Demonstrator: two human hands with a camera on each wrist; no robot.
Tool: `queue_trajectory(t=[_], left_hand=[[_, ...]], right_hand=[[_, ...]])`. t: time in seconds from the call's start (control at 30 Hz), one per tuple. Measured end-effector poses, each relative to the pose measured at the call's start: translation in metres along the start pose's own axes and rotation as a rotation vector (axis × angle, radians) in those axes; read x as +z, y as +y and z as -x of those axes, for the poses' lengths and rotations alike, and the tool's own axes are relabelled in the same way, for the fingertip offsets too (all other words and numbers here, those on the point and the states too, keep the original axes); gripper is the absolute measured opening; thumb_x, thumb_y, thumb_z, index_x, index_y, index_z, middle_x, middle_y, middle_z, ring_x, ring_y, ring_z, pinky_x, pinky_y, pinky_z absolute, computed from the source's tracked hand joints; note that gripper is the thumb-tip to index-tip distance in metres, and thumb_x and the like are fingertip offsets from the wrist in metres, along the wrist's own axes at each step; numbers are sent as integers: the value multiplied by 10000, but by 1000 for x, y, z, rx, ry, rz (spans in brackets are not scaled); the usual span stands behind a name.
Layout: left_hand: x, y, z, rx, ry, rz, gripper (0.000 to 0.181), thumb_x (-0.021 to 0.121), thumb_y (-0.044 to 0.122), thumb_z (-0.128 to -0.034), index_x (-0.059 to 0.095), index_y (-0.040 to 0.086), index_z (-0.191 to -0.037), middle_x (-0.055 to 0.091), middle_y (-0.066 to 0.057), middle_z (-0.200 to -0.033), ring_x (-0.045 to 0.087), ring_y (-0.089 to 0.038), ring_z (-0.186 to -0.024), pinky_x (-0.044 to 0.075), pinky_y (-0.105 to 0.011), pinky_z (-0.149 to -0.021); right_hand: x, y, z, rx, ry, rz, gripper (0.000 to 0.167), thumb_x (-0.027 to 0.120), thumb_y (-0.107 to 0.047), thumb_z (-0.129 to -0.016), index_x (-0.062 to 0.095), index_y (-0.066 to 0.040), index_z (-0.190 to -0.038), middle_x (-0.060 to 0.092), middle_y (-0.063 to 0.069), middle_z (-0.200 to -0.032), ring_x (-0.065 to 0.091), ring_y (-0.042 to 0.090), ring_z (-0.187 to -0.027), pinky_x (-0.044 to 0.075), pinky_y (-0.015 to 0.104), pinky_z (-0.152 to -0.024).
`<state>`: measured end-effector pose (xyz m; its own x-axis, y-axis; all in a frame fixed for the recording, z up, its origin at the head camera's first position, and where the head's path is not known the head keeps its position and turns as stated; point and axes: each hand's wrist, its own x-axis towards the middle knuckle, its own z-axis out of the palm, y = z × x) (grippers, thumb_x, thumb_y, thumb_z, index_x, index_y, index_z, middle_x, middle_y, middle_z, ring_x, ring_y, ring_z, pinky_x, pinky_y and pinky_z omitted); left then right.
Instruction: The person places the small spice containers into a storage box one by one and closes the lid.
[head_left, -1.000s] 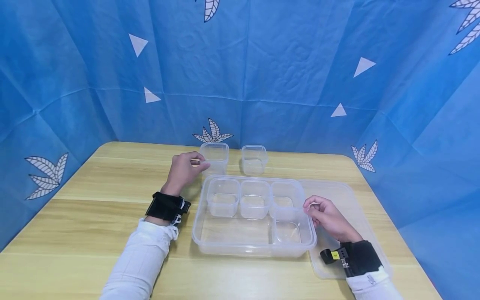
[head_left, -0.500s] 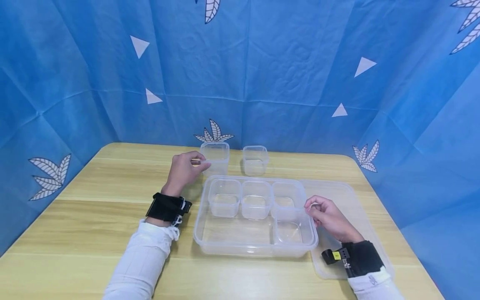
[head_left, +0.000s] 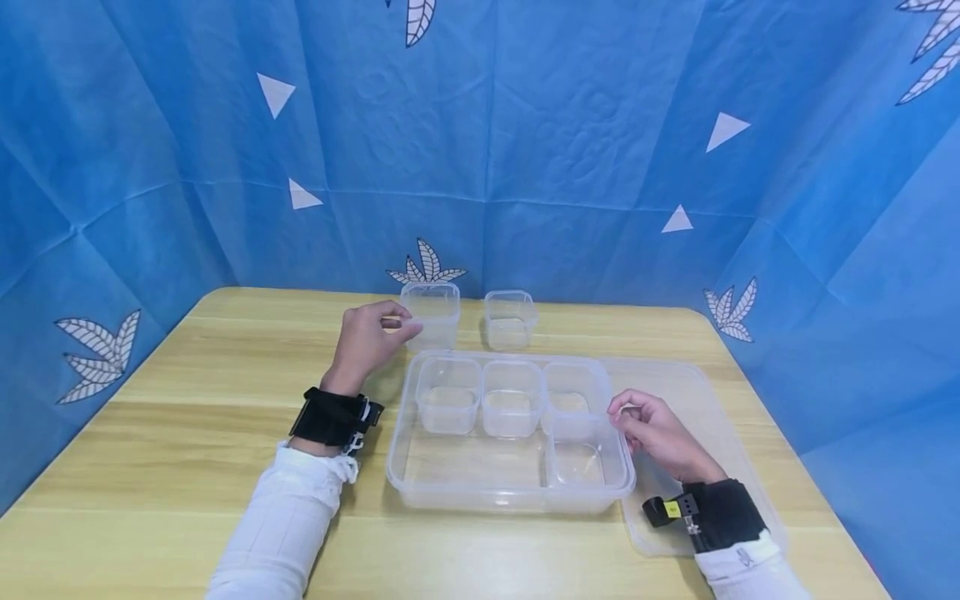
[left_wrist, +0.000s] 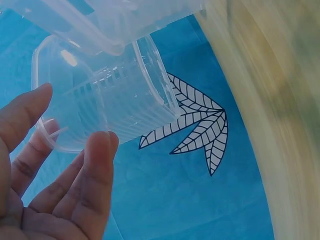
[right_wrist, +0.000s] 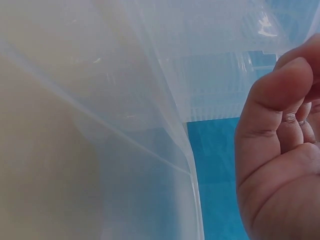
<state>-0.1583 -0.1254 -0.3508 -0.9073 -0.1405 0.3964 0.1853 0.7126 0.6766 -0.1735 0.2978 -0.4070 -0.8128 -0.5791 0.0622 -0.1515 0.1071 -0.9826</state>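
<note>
Head view shows four square clear-plastic tubs (head_left: 513,417) in our wide clear-plastic box (head_left: 480,497), two tubs (head_left: 510,321) outside, and we can't tell if our left hand (head_left: 366,340) or right hand (head_left: 656,433) grips anything.

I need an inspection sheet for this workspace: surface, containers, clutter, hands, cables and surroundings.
Surface: light wood-grain table.
Job's things: large clear rectangular plastic tray holding four small clear squarish plastic cups, three along its far side, one at its near right corner; two matching rear cups stand upright behind it; flat translucent plastic lid lies to its right.
Clutter: nothing seen.
Grippers: bare left hand at the left rear cup, bare right hand beside the tray's right rim; whether either grips is unclear.
Cables: nothing seen.
Surroundings: blue fabric curtain printed with white leaves and triangles.
</note>
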Motion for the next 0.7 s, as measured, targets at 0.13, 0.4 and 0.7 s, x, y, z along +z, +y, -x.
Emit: queue_trajectory(t=[0.13, 0.4, 0.7], left_hand=[[-1, 1, 2, 9, 9, -10, 185, 765, 200, -851, 699, 34, -900, 705, -168, -991, 692, -339, -895, 555, -446, -740], [-1, 6, 1, 34, 26, -15, 183, 757, 208, -858, 704, 40, -905, 708, -158, -968, 693, -326, -880, 550, -438, -731], [0, 10, 3, 59, 52, -27, 190, 779, 196, -836, 709, 31, -897, 713, -162, -917, 699, -326, -847, 551, -441, -711]], right_hand=[[1, 1, 0, 11, 0, 11, 186, 505, -17, -970, 469, 160, -1015, 506, -67, -682, 455, 67, -536, 434, 218, -508], [0, 0, 0, 0, -1, 11, 189, 495, -15, -977, 463, 168, -1016, 503, -67, -681, 448, 79, -532, 434, 220, -504], [0, 0, -1, 5, 1, 1, 80, 495, -11, -969, 518, 65, -981, 513, -66, -670, 465, 63, -537, 445, 218, -507]])
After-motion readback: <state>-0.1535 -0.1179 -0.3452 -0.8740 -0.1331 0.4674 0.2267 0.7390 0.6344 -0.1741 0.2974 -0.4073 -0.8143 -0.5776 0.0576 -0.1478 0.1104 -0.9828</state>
